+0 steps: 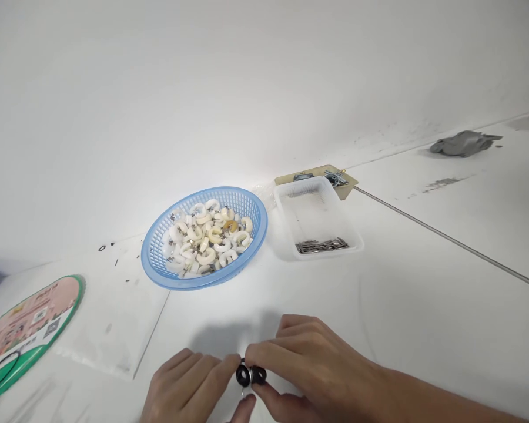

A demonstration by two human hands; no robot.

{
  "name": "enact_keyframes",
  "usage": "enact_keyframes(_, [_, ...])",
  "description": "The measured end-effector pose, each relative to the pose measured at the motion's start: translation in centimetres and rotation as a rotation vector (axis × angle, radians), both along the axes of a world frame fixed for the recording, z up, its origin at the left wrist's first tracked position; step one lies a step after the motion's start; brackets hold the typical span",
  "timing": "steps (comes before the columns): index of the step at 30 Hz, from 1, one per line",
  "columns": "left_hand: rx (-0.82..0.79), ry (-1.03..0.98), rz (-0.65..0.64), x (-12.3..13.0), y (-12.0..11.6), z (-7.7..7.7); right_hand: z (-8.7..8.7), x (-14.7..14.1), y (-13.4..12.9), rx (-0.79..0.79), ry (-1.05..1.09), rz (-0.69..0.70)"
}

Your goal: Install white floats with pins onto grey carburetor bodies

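Note:
At the bottom middle, my left hand (189,385) and my right hand (311,370) meet over a small glossy black piece (259,375) with a silvery ring around its middle. My right thumb and fingers pinch its right part. The left fingertips close on its left end, where a thin bit of wire seems to stick out below. Fingers cover much of the piece, so its exact kind is unclear. Beyond the hands stands a blue plastic basket (203,283) of white and cream curved pieces (207,257) with small metal bits among them.
Right of the basket, a clear white plastic tray (286,218) holds thin metal pins (321,245). Behind it lies a beige tray (286,178) with metal parts. A green-rimmed hand fan (35,317) and a clear plastic bag (110,329) lie left. A grey lump (462,144) sits far right.

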State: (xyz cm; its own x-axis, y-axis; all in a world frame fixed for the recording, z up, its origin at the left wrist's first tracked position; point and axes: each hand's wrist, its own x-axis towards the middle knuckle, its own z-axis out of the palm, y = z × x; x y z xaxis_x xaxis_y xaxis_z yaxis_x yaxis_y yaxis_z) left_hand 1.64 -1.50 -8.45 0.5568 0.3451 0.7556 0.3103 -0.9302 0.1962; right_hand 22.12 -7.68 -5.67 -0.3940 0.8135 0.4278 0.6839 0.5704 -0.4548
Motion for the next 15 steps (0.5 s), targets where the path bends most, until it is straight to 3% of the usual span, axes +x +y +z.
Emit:
enact_keyframes(10, [-0.001,0.056,-0.036,-0.44,0.21,0.82,0.18,0.43,0.34,-0.060,-0.119,0.046])
enact_keyframes(15, [-0.076,0.057,-0.049,-0.59,0.18,0.82,0.17,0.46,0.41,-0.101,-0.121,0.065])
